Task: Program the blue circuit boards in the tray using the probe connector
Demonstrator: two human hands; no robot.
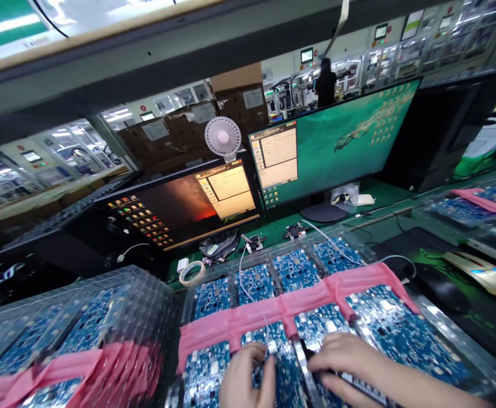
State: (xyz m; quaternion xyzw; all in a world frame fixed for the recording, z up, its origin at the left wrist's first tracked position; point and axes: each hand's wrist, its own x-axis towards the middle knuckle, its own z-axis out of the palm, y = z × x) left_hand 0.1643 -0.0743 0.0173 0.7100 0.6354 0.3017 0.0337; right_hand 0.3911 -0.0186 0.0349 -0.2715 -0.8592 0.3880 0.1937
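Several blue circuit boards (384, 323) lie in a clear plastic tray (481, 374) lined with pink strips (256, 317). Over a front-row board, my left hand (243, 377) has its thumb and forefinger closed at the end of a thin white cable (240, 272). The cable's tip is hidden at the fingertips. My right hand (345, 360) is wrapped around a slim black pen-like tool (364, 390) with pale markings, above the boards to the right. The cable runs back to a small device (254, 245) behind the tray.
Two monitors (337, 147) stand behind the tray, with a small white fan (223, 136) above. Stacked trays of boards (82, 317) rise at left. A tape roll (192, 273) lies by the tray. At right are a black mouse (441, 288) and a gold mouse (483, 275).
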